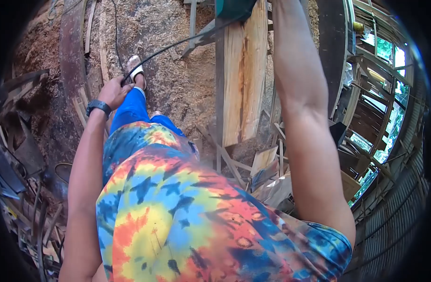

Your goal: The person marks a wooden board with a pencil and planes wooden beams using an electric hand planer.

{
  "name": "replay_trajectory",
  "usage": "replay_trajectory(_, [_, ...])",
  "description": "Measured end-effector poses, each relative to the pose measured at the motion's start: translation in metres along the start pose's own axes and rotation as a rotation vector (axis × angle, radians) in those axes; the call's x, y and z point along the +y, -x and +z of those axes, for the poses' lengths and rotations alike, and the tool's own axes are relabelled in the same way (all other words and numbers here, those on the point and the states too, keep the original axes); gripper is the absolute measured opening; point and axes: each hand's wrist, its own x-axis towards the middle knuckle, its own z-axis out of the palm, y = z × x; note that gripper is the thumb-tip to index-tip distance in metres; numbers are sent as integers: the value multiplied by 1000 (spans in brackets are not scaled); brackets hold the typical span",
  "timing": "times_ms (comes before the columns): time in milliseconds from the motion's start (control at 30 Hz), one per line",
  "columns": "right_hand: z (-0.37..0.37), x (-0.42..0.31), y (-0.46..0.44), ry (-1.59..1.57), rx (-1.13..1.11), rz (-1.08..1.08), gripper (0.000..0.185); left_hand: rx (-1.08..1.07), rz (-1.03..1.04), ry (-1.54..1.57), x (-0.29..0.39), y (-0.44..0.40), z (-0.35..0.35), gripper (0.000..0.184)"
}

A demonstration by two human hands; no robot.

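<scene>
My left hand (115, 93), with a dark watch at the wrist, is closed around a black power cord (170, 45) beside my thigh. From there the cord runs up and right to a teal power tool (235, 7), cut off by the top edge. The tool sits over the far end of a long wooden plank (243, 80), pale with a brown streak down its middle. My right arm (302, 70) stretches forward along the plank's right side. Its hand lies beyond the top edge, so its grip is hidden.
Wood shavings (178, 89) cover the ground around my foot (136, 66). Offcuts (267, 162) lie near the plank's close end. Long boards (73, 42) stretch along the left, with scrap piled below. At right stands a slatted wooden wall (372, 103) with stacked timber.
</scene>
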Motion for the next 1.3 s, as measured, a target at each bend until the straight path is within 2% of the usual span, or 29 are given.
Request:
replay_trajectory(167, [-7, 43, 131, 47, 61, 9, 68, -15, -2, -135, -27, 38, 43, 40])
replay_trajectory(333, [3, 109, 343, 122, 179, 33, 72, -130, 49, -220, -50, 84, 107, 40])
replay_trajectory(467, [2, 166, 491, 85, 268, 78, 73, -189, 101, -299, -58, 117, 164, 34])
replay_trajectory(633, [-5, 215, 604, 69, 310, 127, 77, -131, 187, -357, -56, 138, 195, 29])
replay_trajectory(900, [5, 204, 597, 56, 305, 128, 79, -113, 209, -359, -54, 135, 189, 29])
replay_trajectory(1067, [5, 186, 551, 135, 286, 100, 81, -64, 247, -310, -53, 122, 176, 26])
replay_trajectory(1167, [4, 173, 516, 113, 278, 96, 80, -141, 187, -315, -46, 111, 167, 31])
replay_trajectory(1300, [4, 148, 457, 88, 284, 104, 79, -143, 198, -314, -46, 92, 154, 33])
